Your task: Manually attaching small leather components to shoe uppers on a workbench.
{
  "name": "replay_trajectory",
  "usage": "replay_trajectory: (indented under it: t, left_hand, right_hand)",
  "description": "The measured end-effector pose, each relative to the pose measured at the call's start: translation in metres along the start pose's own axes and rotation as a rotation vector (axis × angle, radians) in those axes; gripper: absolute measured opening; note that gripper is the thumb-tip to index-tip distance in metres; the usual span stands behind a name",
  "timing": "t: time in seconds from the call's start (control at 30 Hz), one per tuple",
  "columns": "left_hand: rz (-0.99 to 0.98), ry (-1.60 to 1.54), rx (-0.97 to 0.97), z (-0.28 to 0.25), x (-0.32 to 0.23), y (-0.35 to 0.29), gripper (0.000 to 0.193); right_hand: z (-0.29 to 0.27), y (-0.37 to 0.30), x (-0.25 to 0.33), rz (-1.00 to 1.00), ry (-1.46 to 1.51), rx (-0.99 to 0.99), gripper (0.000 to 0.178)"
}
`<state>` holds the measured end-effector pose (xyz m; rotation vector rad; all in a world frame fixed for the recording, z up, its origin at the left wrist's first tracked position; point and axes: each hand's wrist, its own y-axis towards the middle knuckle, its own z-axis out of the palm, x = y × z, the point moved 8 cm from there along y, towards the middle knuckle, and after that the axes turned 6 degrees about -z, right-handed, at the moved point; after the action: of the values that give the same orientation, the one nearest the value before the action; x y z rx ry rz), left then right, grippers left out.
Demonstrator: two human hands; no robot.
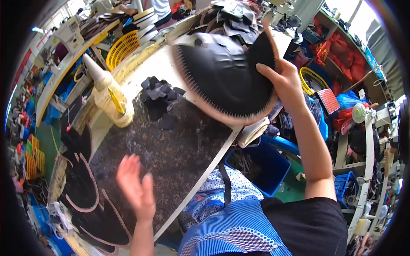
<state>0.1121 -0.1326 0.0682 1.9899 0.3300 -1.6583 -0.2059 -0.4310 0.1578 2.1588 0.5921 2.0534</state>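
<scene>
My right hand (287, 83) is closed on a black shoe upper (226, 81), thumb on its face. The curved piece has a toothed, tan-pink edge and is held up over the far right of the table, slightly blurred. Above the dark, stained work board (166, 145) my left hand (137, 187) hovers, empty, its thumb apart from the fingers. More black uppers (96, 205) with pale edges lie at the table's left side. Beyond the board's far edge sits a small heap of black scraps (158, 91), beside a crusted, cream-coloured bottle (109, 100) with a cone nozzle.
A pile of black pieces (230, 21) stands at the table's far end. Below the right edge is a blue bin (273, 170). A yellow basket (124, 49) sits behind the bottle. Shelves with red bags (339, 53) line the right, near a small fan (361, 113).
</scene>
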Motion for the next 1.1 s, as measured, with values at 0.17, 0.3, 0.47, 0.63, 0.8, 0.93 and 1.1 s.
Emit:
replay_trajectory:
  t: [0.17, 0.3, 0.47, 0.63, 0.8, 0.93, 1.1]
  left_hand:
    - [-0.41, -0.349, 0.305, 0.184, 0.04, 0.098, 0.1]
    - [-0.573, -0.343, 0.333, 0.231, 0.042, 0.141, 0.105]
    - [-0.635, -0.518, 0.432, 0.257, 0.067, 0.154, 0.089]
    - [-0.696, -0.471, 0.447, 0.27, 0.06, 0.148, 0.073]
    - [-0.654, -0.368, 0.419, 0.26, 0.058, 0.155, 0.077]
    - [-0.743, -0.373, 0.459, 0.256, 0.07, 0.157, 0.073]
    - [-0.655, -0.346, 0.428, 0.261, 0.056, 0.152, 0.083]
  right_hand:
    - [-0.085, 0.021, -0.124, 0.037, -0.661, -0.066, 0.079]
    - [-0.073, -0.015, -0.158, 0.6, 0.006, 0.004, 0.093]
    - [-0.055, -0.04, -0.202, 0.774, 0.528, 0.203, 0.059]
    - [-0.071, -0.037, -0.161, 0.699, 0.243, 0.215, 0.063]
    - [-0.062, -0.031, -0.167, 0.743, 0.257, 0.174, 0.038]
    - [-0.047, -0.033, -0.178, 0.729, 0.658, 0.171, 0.034]
    - [-0.037, -0.05, -0.193, 0.819, 0.884, 0.063, 0.035]
